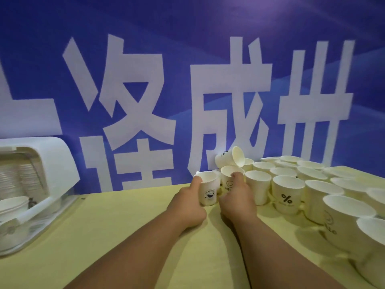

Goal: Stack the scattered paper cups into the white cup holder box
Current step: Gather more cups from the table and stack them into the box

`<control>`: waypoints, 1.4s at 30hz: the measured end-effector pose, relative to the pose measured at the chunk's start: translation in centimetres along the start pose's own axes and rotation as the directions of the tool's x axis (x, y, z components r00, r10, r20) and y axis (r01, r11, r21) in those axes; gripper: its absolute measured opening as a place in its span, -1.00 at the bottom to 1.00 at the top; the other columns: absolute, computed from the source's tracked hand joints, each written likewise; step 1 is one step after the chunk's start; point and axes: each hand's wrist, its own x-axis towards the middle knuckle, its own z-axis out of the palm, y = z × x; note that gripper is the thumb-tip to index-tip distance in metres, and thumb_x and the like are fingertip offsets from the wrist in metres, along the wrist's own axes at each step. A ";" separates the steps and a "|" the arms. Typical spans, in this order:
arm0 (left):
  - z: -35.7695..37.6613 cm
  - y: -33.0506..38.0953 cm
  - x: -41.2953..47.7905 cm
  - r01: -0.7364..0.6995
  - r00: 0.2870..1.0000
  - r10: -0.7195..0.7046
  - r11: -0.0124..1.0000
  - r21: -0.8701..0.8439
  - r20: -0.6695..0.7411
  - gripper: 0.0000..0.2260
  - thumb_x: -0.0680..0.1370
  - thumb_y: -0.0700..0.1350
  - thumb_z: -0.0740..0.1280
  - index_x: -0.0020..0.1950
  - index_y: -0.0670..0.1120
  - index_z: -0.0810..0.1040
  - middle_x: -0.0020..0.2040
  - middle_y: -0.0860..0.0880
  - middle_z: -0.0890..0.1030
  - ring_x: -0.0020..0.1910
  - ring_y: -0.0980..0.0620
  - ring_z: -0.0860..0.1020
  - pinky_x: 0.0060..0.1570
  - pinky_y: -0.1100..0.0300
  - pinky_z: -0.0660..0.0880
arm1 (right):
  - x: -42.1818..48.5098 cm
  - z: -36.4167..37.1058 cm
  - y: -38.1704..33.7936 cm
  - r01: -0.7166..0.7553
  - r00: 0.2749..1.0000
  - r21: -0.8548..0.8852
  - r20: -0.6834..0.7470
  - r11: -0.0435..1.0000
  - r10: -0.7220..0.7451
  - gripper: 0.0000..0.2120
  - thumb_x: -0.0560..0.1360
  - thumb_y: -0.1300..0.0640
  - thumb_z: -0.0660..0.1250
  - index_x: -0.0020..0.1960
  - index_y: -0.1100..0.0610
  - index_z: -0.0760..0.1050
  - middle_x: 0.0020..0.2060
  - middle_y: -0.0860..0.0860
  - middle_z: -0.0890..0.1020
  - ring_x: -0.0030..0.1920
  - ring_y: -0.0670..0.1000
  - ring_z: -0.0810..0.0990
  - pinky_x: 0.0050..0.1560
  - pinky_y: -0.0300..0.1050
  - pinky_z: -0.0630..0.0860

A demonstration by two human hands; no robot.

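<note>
Your left forearm (143, 255) and right forearm (277, 253) run up from the bottom edge, side by side, over the pale yellow counter (100, 236). Your left hand (187, 207) grips an upright paper cup (208, 192) with a small dark print, its fingers (196, 182) curled round the cup's left side and reaching up to the rim. Just beside it, your right hand (237, 203) grasps a second cup (228, 181) printed with a smiling face, with one digit hooked over the rim. The two cups stand very close; you cannot tell whether they touch. Behind them a tilted cup (229, 158) lies on top of others, its mouth turned to the right. To your right a crowd of loose cups (312, 176) stands upright and tightly packed on the counter, among them a percent-sign cup (287, 195) near your right hand. The white cup holder box (58, 163) sits at the counter's far left, well apart from both hands, and blurred nested cups (12, 180) show inside it. A blue banner (187, 59) with large white characters fills the background.
</note>
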 end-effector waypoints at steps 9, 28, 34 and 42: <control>-1.5 -2.6 -2.6 0.054 0.951 -0.119 0.973 -0.227 -0.287 -0.70 0.59 0.15 0.38 0.19 0.01 0.45 0.13 0.07 0.53 0.03 0.06 0.52 -0.12 0.19 0.39 | -0.9 -0.4 -1.3 0.020 0.987 -0.001 -0.160 1.000 -0.020 -0.85 0.54 -0.04 0.40 0.04 -0.02 0.51 -0.01 -0.03 0.50 -0.05 0.01 0.52 0.02 -0.01 0.57; -16.1 -18.2 -14.1 0.042 0.816 -0.258 0.919 -0.392 -0.517 -0.78 0.58 0.05 0.44 -0.13 -0.08 0.62 -0.12 0.00 0.62 -0.28 0.13 0.58 -0.48 0.38 0.44 | -7.7 3.6 -11.4 0.349 0.924 0.130 0.116 0.928 -0.364 -0.77 0.42 -0.06 0.56 -0.16 0.00 0.53 0.08 -0.11 0.56 0.04 0.01 0.54 0.05 0.00 0.50; -22.2 -21.8 -15.1 -0.026 0.686 -0.289 0.907 -0.420 -0.667 -0.64 0.51 0.13 0.48 -0.21 -0.13 0.51 -0.27 -0.11 0.64 -0.29 -0.06 0.58 -0.28 0.02 0.52 | -10.3 8.2 -17.1 0.324 0.904 0.362 0.155 0.874 -0.399 -0.72 0.45 -0.12 0.51 -0.19 0.05 0.52 -0.01 -0.09 0.60 -0.01 -0.02 0.57 -0.05 0.01 0.61; -24.6 -26.5 -15.8 -0.059 0.571 -0.399 0.852 -0.520 -0.717 -0.72 0.51 0.09 0.52 -0.10 -0.05 0.52 -0.25 0.02 0.66 -0.28 0.04 0.62 -0.33 0.09 0.54 | -13.7 14.5 -24.3 0.187 0.878 0.595 0.256 0.782 -0.404 -0.66 0.48 -0.07 0.49 -0.13 0.20 0.53 -0.15 -0.03 0.66 -0.10 -0.01 0.63 -0.18 -0.11 0.64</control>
